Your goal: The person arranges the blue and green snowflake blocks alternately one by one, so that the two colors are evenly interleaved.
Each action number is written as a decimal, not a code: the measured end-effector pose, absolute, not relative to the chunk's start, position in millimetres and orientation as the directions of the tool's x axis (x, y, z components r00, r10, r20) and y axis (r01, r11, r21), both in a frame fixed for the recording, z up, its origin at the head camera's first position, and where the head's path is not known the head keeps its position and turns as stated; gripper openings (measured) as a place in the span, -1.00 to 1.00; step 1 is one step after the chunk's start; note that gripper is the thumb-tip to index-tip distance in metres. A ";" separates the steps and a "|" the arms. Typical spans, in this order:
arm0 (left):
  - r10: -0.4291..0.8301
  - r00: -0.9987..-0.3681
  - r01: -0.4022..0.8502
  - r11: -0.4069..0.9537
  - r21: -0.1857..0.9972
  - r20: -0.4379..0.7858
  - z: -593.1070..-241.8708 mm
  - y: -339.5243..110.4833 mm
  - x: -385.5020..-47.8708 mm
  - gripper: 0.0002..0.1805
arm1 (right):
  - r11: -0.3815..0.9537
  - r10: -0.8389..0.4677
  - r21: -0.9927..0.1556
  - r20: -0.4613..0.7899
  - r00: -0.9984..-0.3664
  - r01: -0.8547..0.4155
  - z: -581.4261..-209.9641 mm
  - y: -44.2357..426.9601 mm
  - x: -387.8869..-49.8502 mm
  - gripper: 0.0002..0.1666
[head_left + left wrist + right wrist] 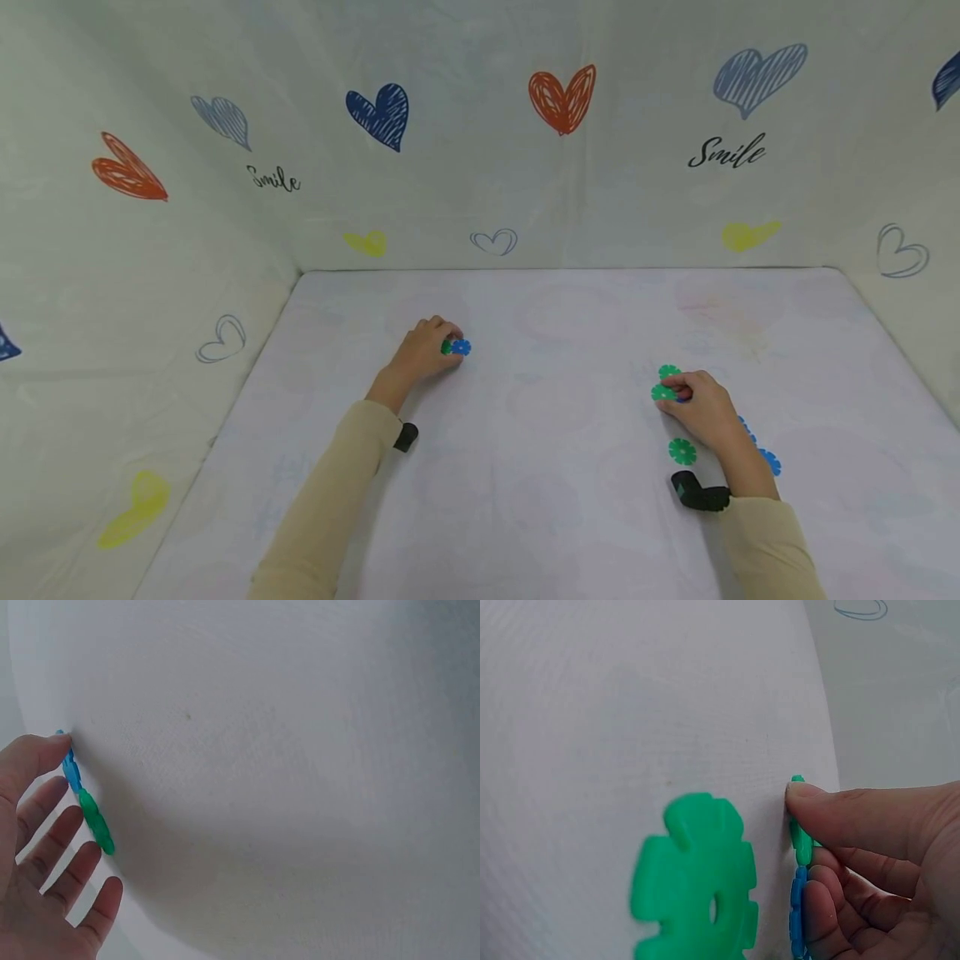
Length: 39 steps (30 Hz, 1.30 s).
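The left hand (424, 350) pinches a blue disc (462, 347), the right hand (708, 410) a green disc (663, 392); a light edge grip should keep both from twisting.

Table (540, 492): white top, a faint reddish smudge (705, 308) toward its far right
Sheet (465, 42): pale, rising behind the table and along both sides
Red hearts (562, 104): one behind, one left
Navy heart (381, 118): between the red ones
Pale-blue hearts (753, 79): two, hatched
Yellow hearts (748, 237): two low behind, one lower left
Lettering (727, 152): black "Smile", twice
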<state>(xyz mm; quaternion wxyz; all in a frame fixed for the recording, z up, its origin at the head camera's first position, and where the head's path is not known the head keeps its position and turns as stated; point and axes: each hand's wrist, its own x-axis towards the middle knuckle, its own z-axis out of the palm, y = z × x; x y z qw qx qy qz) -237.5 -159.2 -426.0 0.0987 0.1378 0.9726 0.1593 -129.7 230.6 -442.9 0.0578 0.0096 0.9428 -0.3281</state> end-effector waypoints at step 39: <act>0.309 -0.945 0.251 0.895 0.369 -0.107 -431.1 -161.0 -237.6 -0.64 | 0.787 -0.019 -0.614 -0.126 -0.992 0.063 -442.1 229.9 -130.9 -0.59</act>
